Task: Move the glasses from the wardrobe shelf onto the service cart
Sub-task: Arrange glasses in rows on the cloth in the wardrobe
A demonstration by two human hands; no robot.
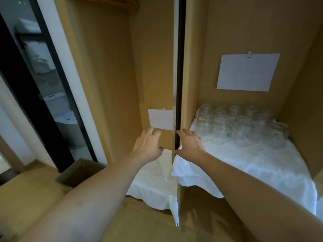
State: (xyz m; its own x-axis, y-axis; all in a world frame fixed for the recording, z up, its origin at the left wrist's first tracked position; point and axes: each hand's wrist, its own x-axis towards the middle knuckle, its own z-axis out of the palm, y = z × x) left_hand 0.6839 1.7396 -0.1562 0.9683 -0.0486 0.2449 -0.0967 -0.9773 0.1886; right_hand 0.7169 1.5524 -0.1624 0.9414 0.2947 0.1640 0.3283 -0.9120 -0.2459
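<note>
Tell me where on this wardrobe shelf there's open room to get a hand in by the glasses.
The glasses crowd the back of the shelf, packed wall to wall under the paper sheet. In front of them the white cloth lies bare out to its front edge, bordered by the centre divider and the right wall. The right hand is already at that patch's left corner.

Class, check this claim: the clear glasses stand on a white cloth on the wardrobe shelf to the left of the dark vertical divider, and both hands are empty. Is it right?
One detail is wrong. The head view shows the glasses on the white cloth to the right of the divider, not the left. The left hand and right hand are indeed empty.
</note>
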